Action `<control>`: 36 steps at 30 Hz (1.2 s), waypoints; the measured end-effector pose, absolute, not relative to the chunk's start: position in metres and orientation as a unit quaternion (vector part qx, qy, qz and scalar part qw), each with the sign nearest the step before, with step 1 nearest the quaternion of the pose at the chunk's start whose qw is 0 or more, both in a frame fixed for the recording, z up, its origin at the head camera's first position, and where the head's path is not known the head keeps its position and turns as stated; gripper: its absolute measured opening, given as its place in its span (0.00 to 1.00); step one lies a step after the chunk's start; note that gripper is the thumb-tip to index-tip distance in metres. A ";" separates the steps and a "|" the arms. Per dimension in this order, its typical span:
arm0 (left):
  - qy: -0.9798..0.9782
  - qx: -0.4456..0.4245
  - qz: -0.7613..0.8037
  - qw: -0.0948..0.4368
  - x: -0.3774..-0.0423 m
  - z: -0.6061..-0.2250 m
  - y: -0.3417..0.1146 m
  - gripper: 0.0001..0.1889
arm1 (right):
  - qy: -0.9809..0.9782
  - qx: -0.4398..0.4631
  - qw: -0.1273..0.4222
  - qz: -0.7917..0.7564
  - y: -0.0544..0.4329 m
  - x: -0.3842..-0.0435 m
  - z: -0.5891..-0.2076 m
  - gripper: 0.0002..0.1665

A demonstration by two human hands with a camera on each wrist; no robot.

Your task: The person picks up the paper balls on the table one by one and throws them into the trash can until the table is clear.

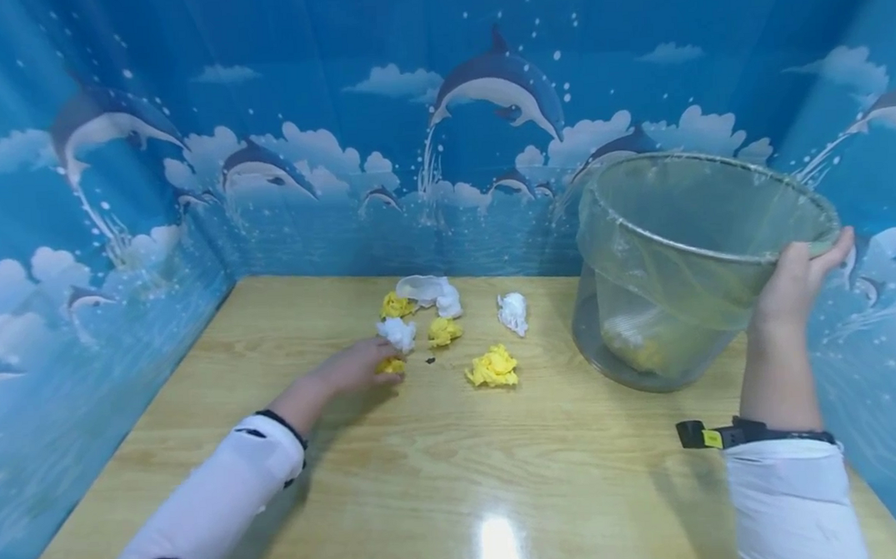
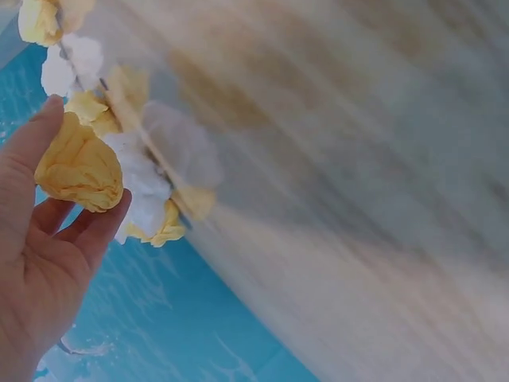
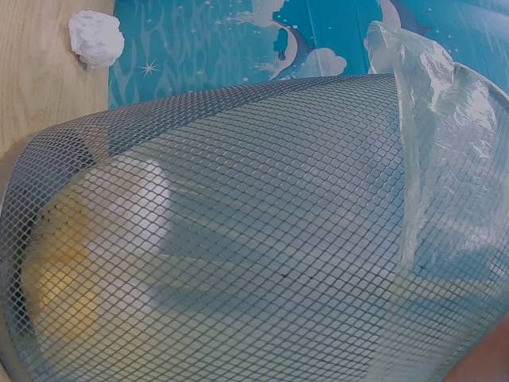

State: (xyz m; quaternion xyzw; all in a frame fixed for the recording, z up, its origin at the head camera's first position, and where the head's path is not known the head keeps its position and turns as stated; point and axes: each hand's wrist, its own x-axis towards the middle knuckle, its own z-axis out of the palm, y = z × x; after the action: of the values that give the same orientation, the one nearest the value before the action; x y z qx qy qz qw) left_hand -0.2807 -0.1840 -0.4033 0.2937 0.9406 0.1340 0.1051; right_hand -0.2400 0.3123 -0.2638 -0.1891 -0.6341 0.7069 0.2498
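My left hand is at the left group of crumpled papers on the table. In the left wrist view a crumpled yellow paper ball sits between its thumb and curled fingertips. My right hand grips the right side of the rim of a mesh wastebasket, which tilts toward me. A thin pale-green liner bag folds over the rim. Through the mesh in the right wrist view, yellow paper and white paper show at the bottom. The right fingertips are mostly hidden.
Around the left hand lie white paper, yellow balls and a longer white crumple. Another yellow ball and a white one lie nearer the basket. A dolphin-print curtain borders the wooden table.
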 end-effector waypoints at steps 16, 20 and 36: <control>0.944 0.287 0.151 0.059 -0.293 -0.380 -0.161 0.22 | -0.639 -0.193 0.241 0.705 0.312 -0.239 -0.267 0.41; 0.945 0.284 0.153 0.056 -0.297 -0.375 -0.152 0.23 | -0.637 -0.192 0.245 0.705 0.312 -0.238 -0.267 0.40; 0.946 0.263 0.188 -0.012 -0.306 -0.349 -0.110 0.22 | -0.633 -0.192 0.251 0.707 0.313 -0.240 -0.265 0.40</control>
State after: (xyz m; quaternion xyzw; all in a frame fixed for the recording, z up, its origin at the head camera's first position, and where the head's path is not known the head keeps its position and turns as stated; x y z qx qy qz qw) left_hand -0.3062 -0.1103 -0.3494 0.2632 0.9462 0.1878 -0.0125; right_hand -0.2396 0.3128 -0.2646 -0.1916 -0.6333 0.7067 0.2505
